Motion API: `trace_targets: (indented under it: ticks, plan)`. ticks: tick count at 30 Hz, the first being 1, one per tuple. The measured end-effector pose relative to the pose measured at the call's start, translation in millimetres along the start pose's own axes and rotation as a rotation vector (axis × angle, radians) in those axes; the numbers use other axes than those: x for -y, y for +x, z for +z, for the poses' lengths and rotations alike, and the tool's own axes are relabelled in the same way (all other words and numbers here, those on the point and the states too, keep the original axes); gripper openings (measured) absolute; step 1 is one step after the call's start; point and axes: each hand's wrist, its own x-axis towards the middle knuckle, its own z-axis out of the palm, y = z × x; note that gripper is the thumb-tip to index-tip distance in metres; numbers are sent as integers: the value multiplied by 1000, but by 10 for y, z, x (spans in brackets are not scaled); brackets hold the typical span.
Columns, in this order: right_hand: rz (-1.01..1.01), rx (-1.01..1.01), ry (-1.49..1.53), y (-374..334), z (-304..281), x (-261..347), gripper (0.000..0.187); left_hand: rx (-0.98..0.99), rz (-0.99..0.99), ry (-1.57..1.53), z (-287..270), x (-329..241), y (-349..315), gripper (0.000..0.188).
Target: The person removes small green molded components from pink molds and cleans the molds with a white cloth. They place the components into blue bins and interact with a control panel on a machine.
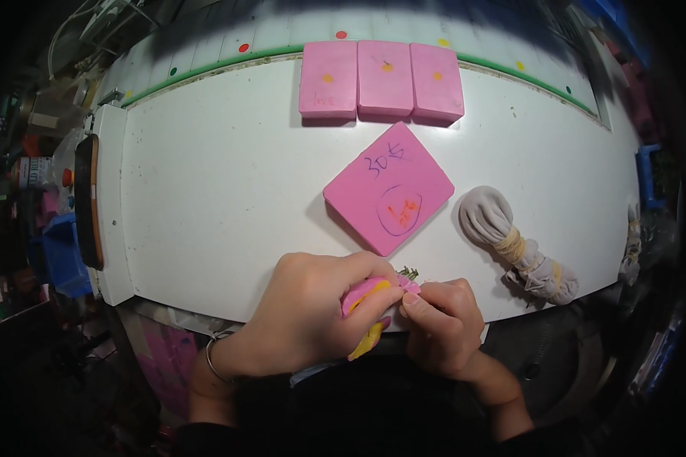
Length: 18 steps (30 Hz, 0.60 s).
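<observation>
Left grip [312,308] clasps a pink-and-yellow piece [367,341] at its three o'clock; right grip [446,324] pinches a pink tip [409,286] at the piece's two o'clock.

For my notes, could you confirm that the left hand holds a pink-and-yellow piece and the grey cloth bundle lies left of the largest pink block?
Not quite: the head view shows the cloth bundle right of the largest pink block. The left hand does hold the piece.
</observation>
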Motion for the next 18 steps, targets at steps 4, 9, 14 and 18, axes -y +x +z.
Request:
trace_targets:
  ticks: [4, 9, 14, 18]
  plan:
    - [20, 3, 17, -6, -17, 12, 36, 68, -346, -226, 7, -19, 28, 13]
    - [23, -4, -4, -6, -6, 20, 35, 2, -334, -331, 59, 38, 6, 17]
    - [17, -8, 8, 9, -13, 18, 34, -56, -324, -343, 102, 25, -9, 17]
    - [12, -12, -1, 18, -4, 18, 33, -91, -310, -367, 145, 57, -29, 16]
